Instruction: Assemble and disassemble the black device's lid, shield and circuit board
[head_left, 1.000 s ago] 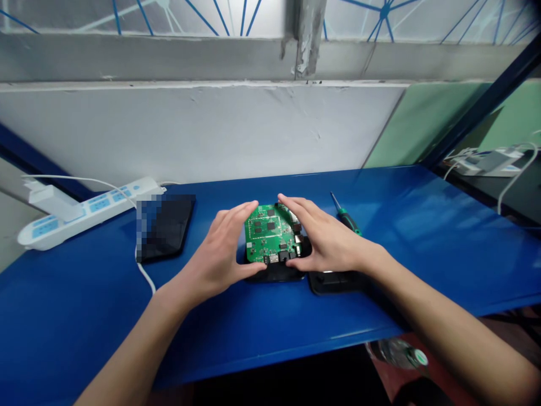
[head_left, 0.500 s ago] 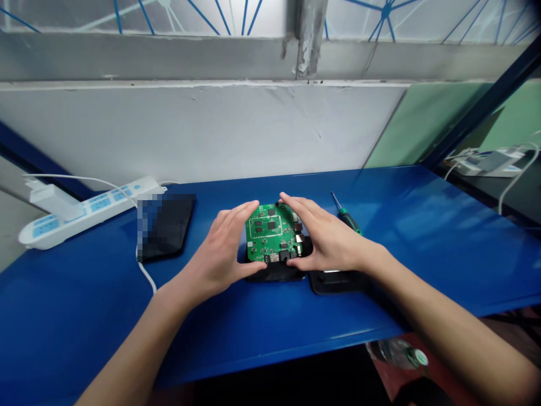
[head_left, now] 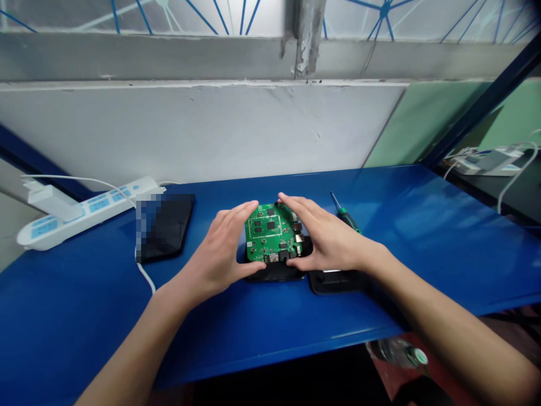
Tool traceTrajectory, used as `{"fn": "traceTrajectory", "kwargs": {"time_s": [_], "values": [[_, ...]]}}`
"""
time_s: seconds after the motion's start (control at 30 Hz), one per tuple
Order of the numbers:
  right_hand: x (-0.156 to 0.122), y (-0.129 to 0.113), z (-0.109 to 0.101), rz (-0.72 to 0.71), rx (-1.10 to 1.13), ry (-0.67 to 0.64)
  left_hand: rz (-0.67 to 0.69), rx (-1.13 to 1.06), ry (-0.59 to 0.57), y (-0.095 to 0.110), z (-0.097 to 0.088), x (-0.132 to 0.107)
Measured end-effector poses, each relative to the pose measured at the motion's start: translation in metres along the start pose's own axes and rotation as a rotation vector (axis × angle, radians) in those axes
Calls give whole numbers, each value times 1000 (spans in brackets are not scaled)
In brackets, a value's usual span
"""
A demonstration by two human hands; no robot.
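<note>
A green circuit board (head_left: 268,232) with chips on its face and metal ports along its right and near sides is held between my two hands. My left hand (head_left: 220,242) grips the left edge, thumb at the near corner and fingers at the far one. On the opposite side, my right hand (head_left: 327,237) has its thumb by the near ports and fingertips at the far edge. Below the board lies a black plastic case half (head_left: 276,274), mostly covered by it. Whether board and case touch cannot be made out.
Beneath my right forearm lies another black case part (head_left: 336,283). Behind it rests a green-and-black screwdriver (head_left: 349,219). To the left are a dark phone-like slab (head_left: 171,231), a white power strip (head_left: 99,207) and a white cable (head_left: 146,277). A bottle (head_left: 397,354) is below the table's front edge.
</note>
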State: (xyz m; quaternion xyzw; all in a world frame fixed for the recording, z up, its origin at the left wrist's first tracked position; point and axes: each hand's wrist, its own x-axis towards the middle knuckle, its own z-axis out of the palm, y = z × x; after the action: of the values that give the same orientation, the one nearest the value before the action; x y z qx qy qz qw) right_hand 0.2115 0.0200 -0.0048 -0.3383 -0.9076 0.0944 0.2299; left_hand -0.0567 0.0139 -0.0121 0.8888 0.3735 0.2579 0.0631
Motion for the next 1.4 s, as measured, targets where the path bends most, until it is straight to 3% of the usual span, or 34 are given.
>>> {"fn": "traceTrajectory", "kwargs": {"time_s": [0.5, 0.77, 1.03, 1.23, 1.4], "values": [[0, -2, 0, 2, -10, 6, 27, 63, -5, 0, 1, -1], [2, -11, 6, -77, -81, 85, 85, 199, 57, 14, 5, 2], [2, -13, 9, -102, -75, 116, 92, 239, 41, 19, 9, 4], [3, -14, 8, -100, 34, 114, 80, 157, 99, 20, 3, 5], [3, -9, 10, -84, 110, 116, 8, -80, 163, 21, 1, 4]]}}
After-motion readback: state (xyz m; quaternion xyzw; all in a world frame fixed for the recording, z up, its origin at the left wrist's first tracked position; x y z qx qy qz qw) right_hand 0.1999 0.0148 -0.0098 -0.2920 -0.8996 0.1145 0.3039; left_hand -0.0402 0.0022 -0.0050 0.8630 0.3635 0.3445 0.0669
